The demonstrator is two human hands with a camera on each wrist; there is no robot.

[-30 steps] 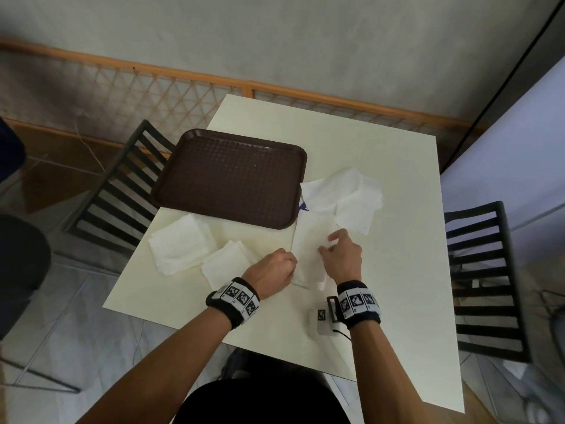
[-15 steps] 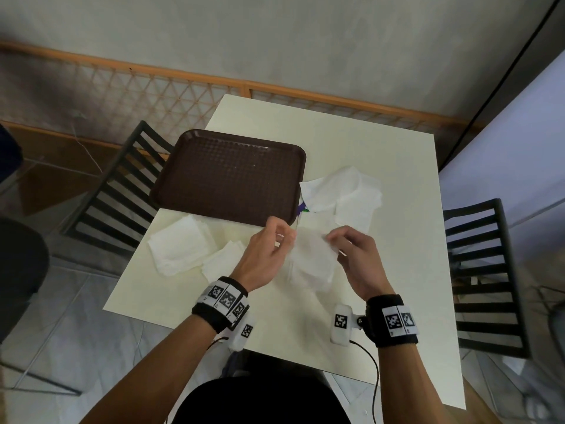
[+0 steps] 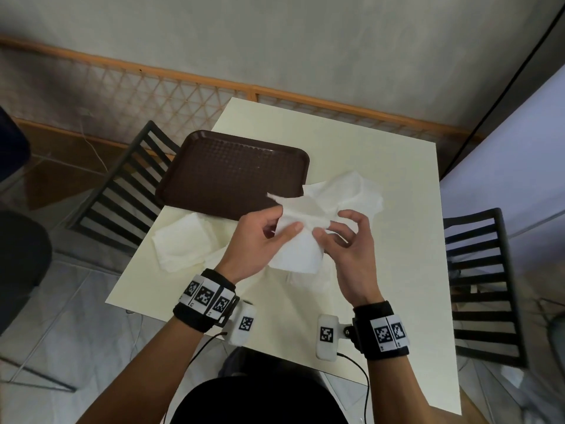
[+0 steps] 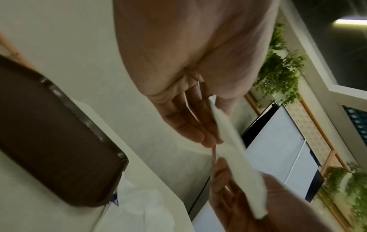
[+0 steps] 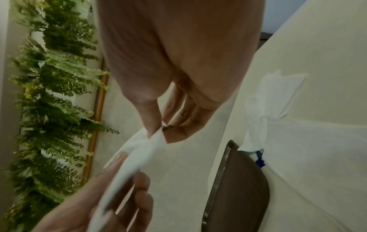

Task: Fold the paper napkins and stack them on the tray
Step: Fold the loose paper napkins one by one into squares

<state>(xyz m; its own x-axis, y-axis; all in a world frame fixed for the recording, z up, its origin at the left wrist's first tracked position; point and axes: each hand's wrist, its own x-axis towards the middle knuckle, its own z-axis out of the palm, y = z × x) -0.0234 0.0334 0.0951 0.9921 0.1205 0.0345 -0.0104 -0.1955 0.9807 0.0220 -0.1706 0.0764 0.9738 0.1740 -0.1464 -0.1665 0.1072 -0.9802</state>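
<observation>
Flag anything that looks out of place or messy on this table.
The loose napkins right of the tray lie crumpled and overlapping. Folded napkins sit on the table, not the tray, which holds none yet.

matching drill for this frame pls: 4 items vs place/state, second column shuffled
1. tray
2. held napkin
3. folded napkins
4. loose napkin pile

a. lifted off the table, pinched by left hand and right hand
b. on the table, right of the tray
c. holds no napkins
d. on the table, near side of the tray, left of the hands

Pairs: 1-c, 2-a, 3-d, 4-b
</observation>
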